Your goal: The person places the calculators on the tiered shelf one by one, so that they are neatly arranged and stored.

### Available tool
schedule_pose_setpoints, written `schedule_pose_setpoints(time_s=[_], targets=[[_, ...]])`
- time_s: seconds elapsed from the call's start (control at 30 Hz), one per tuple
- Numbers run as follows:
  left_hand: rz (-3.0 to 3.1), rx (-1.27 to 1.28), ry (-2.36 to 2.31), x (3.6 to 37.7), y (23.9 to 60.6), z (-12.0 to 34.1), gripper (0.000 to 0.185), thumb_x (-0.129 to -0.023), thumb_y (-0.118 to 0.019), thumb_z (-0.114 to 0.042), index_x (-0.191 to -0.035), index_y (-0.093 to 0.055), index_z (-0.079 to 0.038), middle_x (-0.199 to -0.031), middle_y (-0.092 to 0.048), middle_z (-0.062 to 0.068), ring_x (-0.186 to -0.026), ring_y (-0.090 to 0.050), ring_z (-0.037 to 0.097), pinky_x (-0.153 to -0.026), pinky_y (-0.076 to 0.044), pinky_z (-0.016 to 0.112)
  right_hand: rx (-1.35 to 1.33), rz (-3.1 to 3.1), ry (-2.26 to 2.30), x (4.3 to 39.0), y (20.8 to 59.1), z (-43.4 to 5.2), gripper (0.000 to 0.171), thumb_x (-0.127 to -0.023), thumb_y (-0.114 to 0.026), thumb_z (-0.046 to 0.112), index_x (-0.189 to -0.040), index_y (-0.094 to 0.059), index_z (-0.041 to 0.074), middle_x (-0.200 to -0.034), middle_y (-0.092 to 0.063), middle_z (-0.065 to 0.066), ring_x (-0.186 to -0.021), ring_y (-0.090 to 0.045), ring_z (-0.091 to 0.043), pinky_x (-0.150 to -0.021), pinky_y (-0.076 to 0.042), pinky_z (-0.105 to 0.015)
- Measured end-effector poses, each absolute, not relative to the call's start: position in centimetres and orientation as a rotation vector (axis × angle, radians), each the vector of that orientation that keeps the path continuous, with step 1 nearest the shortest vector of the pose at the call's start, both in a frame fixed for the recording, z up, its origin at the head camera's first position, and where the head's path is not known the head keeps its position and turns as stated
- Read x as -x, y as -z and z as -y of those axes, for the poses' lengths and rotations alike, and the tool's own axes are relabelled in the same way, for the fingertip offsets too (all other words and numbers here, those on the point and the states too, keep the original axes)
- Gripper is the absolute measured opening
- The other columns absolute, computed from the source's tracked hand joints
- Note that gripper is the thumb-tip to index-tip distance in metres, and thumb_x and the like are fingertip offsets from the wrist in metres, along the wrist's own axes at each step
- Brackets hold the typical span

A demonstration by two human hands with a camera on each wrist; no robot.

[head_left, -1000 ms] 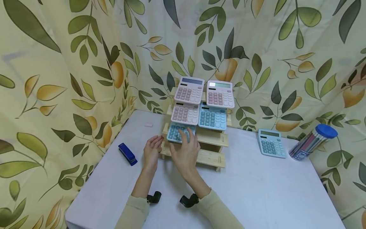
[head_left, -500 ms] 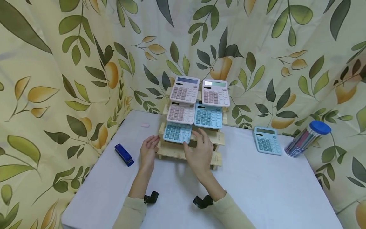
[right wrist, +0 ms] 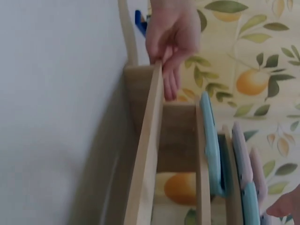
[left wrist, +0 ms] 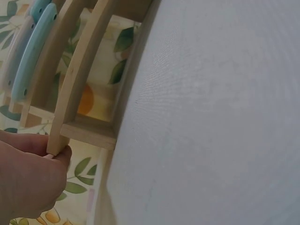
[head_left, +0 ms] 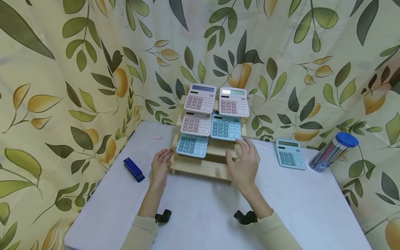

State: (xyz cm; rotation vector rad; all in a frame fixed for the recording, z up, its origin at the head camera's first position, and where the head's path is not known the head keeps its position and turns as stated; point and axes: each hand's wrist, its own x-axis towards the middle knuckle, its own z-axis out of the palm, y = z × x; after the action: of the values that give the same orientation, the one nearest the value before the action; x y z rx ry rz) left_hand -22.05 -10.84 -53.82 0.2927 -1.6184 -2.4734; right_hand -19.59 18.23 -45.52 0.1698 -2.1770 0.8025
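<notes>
A stepped wooden rack (head_left: 203, 167) stands at the back of the white table (head_left: 200, 215). It carries two pink calculators (head_left: 200, 98) on top, a pink and a blue one in the middle, and a blue calculator (head_left: 191, 146) on the lower left step. My left hand (head_left: 160, 164) rests with straight fingers against the rack's left end; in the left wrist view a fingertip of this hand (left wrist: 28, 183) touches the end of the front slat (left wrist: 79, 79). My right hand (head_left: 245, 162) hovers open and holds nothing in front of the rack's right end.
A loose blue calculator (head_left: 290, 154) lies on the table to the right, beside a tube of pencils (head_left: 331, 154) with a blue lid. A blue stapler (head_left: 133, 169) and a small pink eraser (head_left: 157, 137) lie on the left. Leaf-patterned curtains close in the back and sides.
My right hand has left the blue calculator on the lower step and moved right, to the rack's right end. The left hand has stayed at the rack's left end.
</notes>
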Motion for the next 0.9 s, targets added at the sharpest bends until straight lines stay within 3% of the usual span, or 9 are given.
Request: schedule_pose_setpoints(time_s=[0.2,0.4,0.9], targets=[[1.631,-0.321,2.452,22.0,53.7,10.8,0.065,-0.087,-0.040,0.026,-0.148,-0.041,0.003,-0.149,-0.054,0.021,-0.142,-0.052,0.029,-0.120,-0.040,0.031,-0.163,2.184,-0.822,20.5,46.0,-21.8,0.048,-0.091,-0.079,0.024,-0.129,-0.066,-0.001,-0.142,-0.057,-0.023,-0.132,-0.053,-0.046,-0.103,-0.043,-0.070],[1.628,-0.319,2.476,21.9,53.8,10.7,0.068,-0.086,-0.039,0.027,-0.150,-0.038,0.003,-0.150,-0.053,0.021,-0.142,-0.051,0.027,-0.121,-0.039,0.030,-0.097,2.238,-0.824,21.5,46.9,-26.2,0.047,-0.095,-0.075,0.022,-0.131,-0.063,-0.005,-0.143,-0.055,-0.026,-0.136,-0.050,-0.046,-0.110,-0.043,-0.065],[1.664,-0.337,2.463,21.8,53.7,10.7,0.067,-0.088,-0.040,0.025,-0.150,-0.039,0.000,-0.151,-0.053,0.018,-0.142,-0.052,0.025,-0.120,-0.039,0.029,0.086,2.578,-0.711,25.1,49.1,-36.6,0.058,-0.101,-0.064,0.033,-0.141,-0.051,-0.006,-0.147,-0.045,-0.031,-0.134,-0.044,-0.053,-0.109,-0.040,-0.068]])
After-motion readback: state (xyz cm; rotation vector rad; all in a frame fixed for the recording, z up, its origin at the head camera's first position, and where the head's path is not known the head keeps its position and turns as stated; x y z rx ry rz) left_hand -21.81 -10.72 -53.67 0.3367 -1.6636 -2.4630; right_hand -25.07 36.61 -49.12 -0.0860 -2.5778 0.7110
